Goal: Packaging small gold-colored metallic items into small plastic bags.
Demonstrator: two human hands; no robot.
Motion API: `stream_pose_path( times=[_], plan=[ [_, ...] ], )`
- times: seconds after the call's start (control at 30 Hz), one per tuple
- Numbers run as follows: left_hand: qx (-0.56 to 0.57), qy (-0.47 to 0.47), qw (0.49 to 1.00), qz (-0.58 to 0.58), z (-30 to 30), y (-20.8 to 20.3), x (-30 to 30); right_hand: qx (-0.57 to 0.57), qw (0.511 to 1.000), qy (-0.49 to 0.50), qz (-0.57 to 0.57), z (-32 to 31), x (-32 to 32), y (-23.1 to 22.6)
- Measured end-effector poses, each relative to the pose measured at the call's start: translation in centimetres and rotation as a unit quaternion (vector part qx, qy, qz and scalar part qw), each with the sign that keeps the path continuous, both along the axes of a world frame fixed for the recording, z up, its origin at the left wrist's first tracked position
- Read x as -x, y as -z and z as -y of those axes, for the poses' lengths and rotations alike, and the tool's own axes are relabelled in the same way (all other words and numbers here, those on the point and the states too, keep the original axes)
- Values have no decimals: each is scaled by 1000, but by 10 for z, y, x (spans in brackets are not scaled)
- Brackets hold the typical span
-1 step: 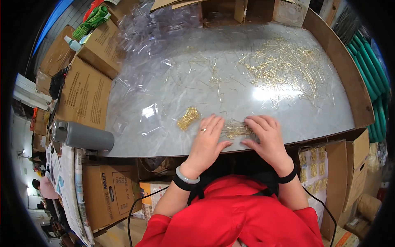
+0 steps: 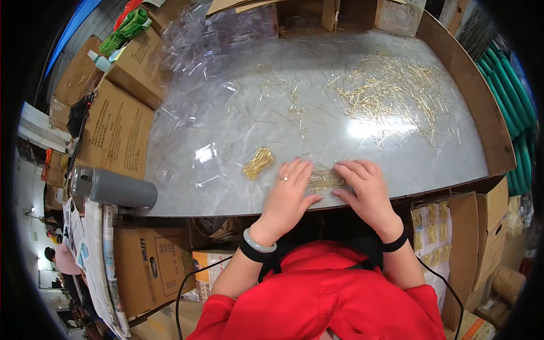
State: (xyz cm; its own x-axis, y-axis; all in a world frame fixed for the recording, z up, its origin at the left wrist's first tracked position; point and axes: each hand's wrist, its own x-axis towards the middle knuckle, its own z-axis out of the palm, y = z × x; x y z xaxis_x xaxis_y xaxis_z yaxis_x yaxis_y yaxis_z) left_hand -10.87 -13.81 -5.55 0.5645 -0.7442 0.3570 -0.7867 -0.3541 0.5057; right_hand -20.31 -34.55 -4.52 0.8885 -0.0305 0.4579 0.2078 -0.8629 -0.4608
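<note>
L hand point(image 2: 288, 192) just nudged nearer R hand point(image 2: 367, 187); both open, fingers loosely curved at either end of the wire hooks point(image 2: 326, 180), by table point(image 2: 422, 161) edge. Bunch prob. squarer now, tho ends hidden.

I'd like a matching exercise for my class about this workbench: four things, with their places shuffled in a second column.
Things
1. Grey bottle
2. Main heap of clear plastic pieces
3. Compact gold wire bundle
4. Widest pile of gold wires

Places
A. On the right half of the table
B. Just left of the left hand
C. At the table's near left corner
D. Toward the table's far left

Pairs: 1-C, 2-D, 3-B, 4-A
</note>
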Motion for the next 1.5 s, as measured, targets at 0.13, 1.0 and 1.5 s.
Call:
stream_pose_path(
  times=[0.13,1.0,1.5],
  plan=[
    [18,36,999,-11,17,1,4,-26,999,-45,6,-3,-9,16],
    [-33,63,997,-4,29,4,3,23,985,168,-38,-28,33,-2],
    [-38,56,998,-16,29,10,9,-97,987,113,55,0,21,25]
  ],
)
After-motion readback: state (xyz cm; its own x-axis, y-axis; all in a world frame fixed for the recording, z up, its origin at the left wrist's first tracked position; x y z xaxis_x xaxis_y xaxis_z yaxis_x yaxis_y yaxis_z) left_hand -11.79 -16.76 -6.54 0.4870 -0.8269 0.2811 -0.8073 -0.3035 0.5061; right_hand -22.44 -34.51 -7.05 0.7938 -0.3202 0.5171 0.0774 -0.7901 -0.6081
